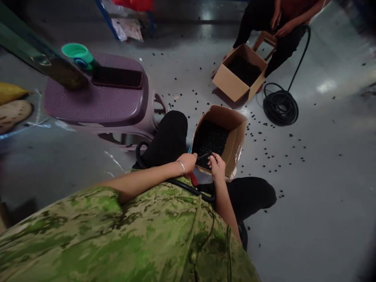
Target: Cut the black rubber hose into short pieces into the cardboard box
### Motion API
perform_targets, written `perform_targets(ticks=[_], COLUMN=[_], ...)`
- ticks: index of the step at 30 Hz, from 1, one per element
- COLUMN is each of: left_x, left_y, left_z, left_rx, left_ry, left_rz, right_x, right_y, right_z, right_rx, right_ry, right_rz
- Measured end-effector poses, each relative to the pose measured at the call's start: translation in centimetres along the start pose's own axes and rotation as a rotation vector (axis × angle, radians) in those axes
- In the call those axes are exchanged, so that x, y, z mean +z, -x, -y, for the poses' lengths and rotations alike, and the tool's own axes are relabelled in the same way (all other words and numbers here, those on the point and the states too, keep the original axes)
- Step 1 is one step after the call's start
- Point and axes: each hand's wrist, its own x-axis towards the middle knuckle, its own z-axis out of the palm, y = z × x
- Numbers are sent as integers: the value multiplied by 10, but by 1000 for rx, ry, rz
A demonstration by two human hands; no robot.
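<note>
Far left: a yellow and a tan rounded object [11,102] lie on the grey floor [323,196], partly cut off by the frame edge.
Stool: a purple plastic stool [96,102] stands on the floor; a green plastic cup [78,54] and a dark rectangular tray [117,77] sit on its top.
Left hand: the left hand [188,162], with a silver bangle at the wrist, is closed around one end of a short black piece of tubing [205,156], just over the near rim of the box.
Tubing: the black piece spans the small gap between both hands; a longer black corrugated hose [182,185] runs across the lap beneath the forearms.
Right hand: the right hand [216,166] pinches the other end of the black piece between thumb and fingers.
Near box: an open brown cardboard box [235,137], tilted between the knees, holds many small black pieces.
Floor: small black pieces [264,150] lie scattered around the box.
Far box: a second open cardboard box [232,84] with black contents stands near another seated person [282,23].
Coil: a coil of black hose [280,105] lies just right of that box, one strand rising to that person's hands.
</note>
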Motion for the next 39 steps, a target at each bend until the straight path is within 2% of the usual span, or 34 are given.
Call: perform_targets(ticks=[23, 39], left_x=[-6, 0], left_y=[6, 5], left_z=[-5, -4], left_rx=[0, 7], left_ry=[45, -6], left_rz=[39, 15], right_x=[1, -5], right_y=[4, 4], right_z=[1, -9], right_rx=[23, -133], right_ry=[-42, 251], right_rz=[14, 78])
